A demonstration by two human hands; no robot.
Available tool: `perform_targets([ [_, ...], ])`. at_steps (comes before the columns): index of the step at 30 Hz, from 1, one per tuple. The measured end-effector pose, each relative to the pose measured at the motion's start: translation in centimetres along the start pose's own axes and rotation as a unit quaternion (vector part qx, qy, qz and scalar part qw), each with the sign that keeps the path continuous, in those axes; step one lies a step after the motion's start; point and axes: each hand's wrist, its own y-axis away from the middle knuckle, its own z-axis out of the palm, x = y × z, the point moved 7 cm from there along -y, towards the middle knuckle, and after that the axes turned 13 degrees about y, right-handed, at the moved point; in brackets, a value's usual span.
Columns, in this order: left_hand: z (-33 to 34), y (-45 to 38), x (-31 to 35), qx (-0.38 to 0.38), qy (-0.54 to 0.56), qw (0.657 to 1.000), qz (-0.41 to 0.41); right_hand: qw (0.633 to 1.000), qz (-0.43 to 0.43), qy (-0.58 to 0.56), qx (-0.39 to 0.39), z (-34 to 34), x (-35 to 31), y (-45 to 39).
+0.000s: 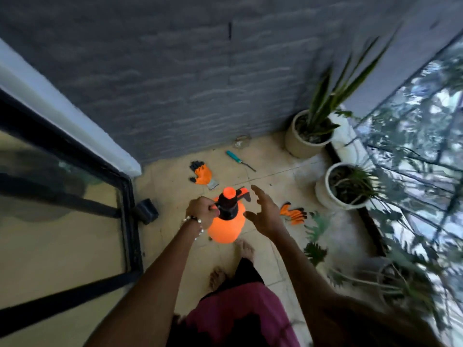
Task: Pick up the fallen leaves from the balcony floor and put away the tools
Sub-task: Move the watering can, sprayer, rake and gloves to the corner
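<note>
The orange pressure sprayer point(226, 221) hangs above the balcony floor point(175, 176), carried by the left hand point(201, 212) curled round its black handle. The right hand point(265, 214) hovers just beside it at 3 o'clock, fingers spread wide, holding nothing. Putting away looks barely begun: 2 orange gloves lie on the tiles, one glove point(202, 174) at 11 o'clock, the other glove point(293, 214) at 3 o'clock, and a teal-handled tool point(239, 160) at 12 o'clock. Fallen leaves are too blurred to tell.
</note>
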Motion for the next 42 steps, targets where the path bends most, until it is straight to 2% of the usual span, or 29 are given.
perform_targets([
  [5, 5.3, 7.1, 8.9, -0.067, -0.087, 0.985, 0.135, 0.994, 0.023, 0.048, 0.096, -5.8, 4.1, 8.3],
  [10, 13.9, 13.7, 15.6, -0.166, -0.130, 0.949, 0.233, 0.971, 0.128, 0.030, 0.198, -10.4, 11.5, 18.3],
  [14, 22.2, 21.0, 18.7, -0.240, -0.129, 0.923, 0.272, 0.939, 0.223, 0.021, 0.261, -12.5, 17.7, 28.4],
  [18, 32.0, 28.5, 18.2, -0.297, -0.089, 0.911, 0.272, 0.903, 0.299, -0.018, 0.310, -12.5, 23.4, 40.8],
  [21, 39.5, 34.8, 16.7, -0.353, -0.058, 0.902, 0.240, 0.872, 0.333, -0.057, 0.354, -11.6, 26.8, 51.0],
  [25, 49.0, 43.6, 13.8, -0.429, -0.009, 0.893, 0.133, 0.823, 0.394, -0.083, 0.401, -9.8, 30.7, 63.6],
  [28, 55.6, 52.0, 11.1, -0.496, -0.025, 0.863, 0.089, 0.767, 0.458, -0.107, 0.437, -7.2, 33.3, 73.4],
  [34, 64.1, 66.4, 5.3, -0.600, -0.090, 0.795, 0.016, 0.650, 0.568, -0.142, 0.485, -1.9, 35.1, 88.2],
  [37, 68.1, 72.3, 1.9, -0.628, -0.121, 0.768, -0.034, 0.583, 0.607, -0.172, 0.512, 0.9, 36.1, 94.4],
  [42, 74.8, 82.4, -3.9, -0.647, -0.162, 0.737, -0.109, 0.500, 0.658, -0.227, 0.515, 5.9, 39.2, 104.1],
])
